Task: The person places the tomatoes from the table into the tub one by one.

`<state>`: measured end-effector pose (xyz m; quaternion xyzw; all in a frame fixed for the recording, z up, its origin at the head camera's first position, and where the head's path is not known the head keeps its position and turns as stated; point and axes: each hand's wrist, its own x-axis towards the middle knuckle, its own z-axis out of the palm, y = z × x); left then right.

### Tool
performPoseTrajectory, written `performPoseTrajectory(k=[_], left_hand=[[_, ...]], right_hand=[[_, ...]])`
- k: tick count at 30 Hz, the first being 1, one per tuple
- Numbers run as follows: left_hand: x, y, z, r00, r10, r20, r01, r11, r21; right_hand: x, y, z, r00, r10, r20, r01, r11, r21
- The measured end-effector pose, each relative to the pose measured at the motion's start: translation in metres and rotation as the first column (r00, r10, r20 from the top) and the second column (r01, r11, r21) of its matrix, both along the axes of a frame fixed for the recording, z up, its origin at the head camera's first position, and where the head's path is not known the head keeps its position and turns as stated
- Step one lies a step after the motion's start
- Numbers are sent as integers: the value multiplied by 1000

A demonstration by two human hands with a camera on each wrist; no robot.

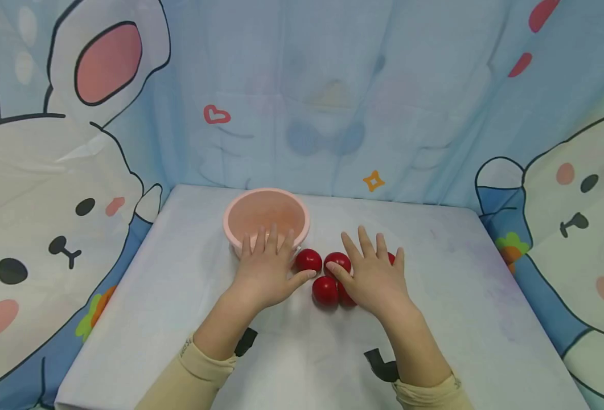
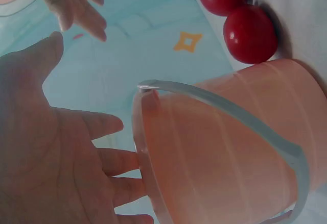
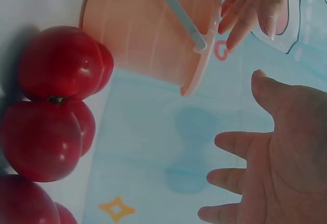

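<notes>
A pink bucket (image 1: 247, 213) stands upright at the back of the table, its pale grey handle (image 2: 225, 104) hanging down the side. My left hand (image 1: 266, 274) is held above the bucket's near side with fingers straight and spread. In the left wrist view those fingertips are right at the rim. Several shiny red round fruits (image 1: 325, 291) lie clustered to the right of the bucket; one shows a small greenish stem mark in the right wrist view. Over their right part hovers my right hand (image 1: 376, 279), fingers spread, partly hiding some of them. Neither palm holds anything.
A white cloth covers the table (image 1: 465, 319). Behind it hangs a light blue curtain (image 1: 414, 114) printed with cartoon rabbits, which also runs along both sides. Black straps (image 1: 382, 367) show at both wrists, beside beige sleeves.
</notes>
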<state>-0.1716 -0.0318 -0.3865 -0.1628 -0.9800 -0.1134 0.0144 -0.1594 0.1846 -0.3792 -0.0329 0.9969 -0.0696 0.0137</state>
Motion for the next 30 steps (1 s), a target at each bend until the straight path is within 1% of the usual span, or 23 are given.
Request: performPoseTrajectory(k=[4, 6, 8, 11, 13, 14, 15, 17, 19, 21, 24, 27, 30], left_hand=[[-1, -3, 1, 1000, 8, 5, -8, 1000, 22], [-3, -8, 1, 1000, 20, 15, -21, 998, 53], [-7, -17, 2, 999, 36, 29, -38, 994, 102], [-19, -36, 2, 996, 84, 43, -91, 979, 182], [-30, -50, 0, 990, 130, 54, -139, 961, 240], [-36, -57, -2, 986, 156, 59, -166, 948, 272], [-41, -64, -4, 981, 183, 68, -195, 931, 309], [-52, -76, -11, 967, 230, 108, -254, 884, 391], [-60, -84, -19, 954, 254, 159, -299, 823, 484], [-66, -88, -27, 942, 252, 219, -334, 752, 568], [-73, -90, -38, 928, 222, 300, -370, 654, 659], [-78, -89, -47, 906, 205, 370, -417, 573, 705], [-80, -85, -53, 886, 203, 418, -461, 492, 739]], right_hand=[[0, 2, 0, 1000, 4, 1, -4, 1000, 3], [0, 5, 0, 1000, 5, 1, -5, 1000, 2], [-1, 13, -2, 1000, 9, 2, -9, 1000, -8], [-2, 32, -9, 1000, 11, -10, -12, 999, -48], [-3, 48, -17, 1000, 1, -10, -2, 994, -108], [-3, 57, -22, 1000, -10, -6, 9, 989, -147], [-3, 65, -28, 1000, -25, 1, 25, 983, -184], [-1, 80, -42, 998, -62, 33, 69, 962, -263], [2, 91, -57, 992, -102, 80, 123, 937, -327], [8, 98, -72, 982, -140, 130, 179, 914, -364], [17, 103, -92, 968, -181, 174, 237, 888, -395], [21, 105, -106, 964, -199, 176, 257, 870, -420], [21, 106, -116, 966, -201, 165, 255, 856, -449]])
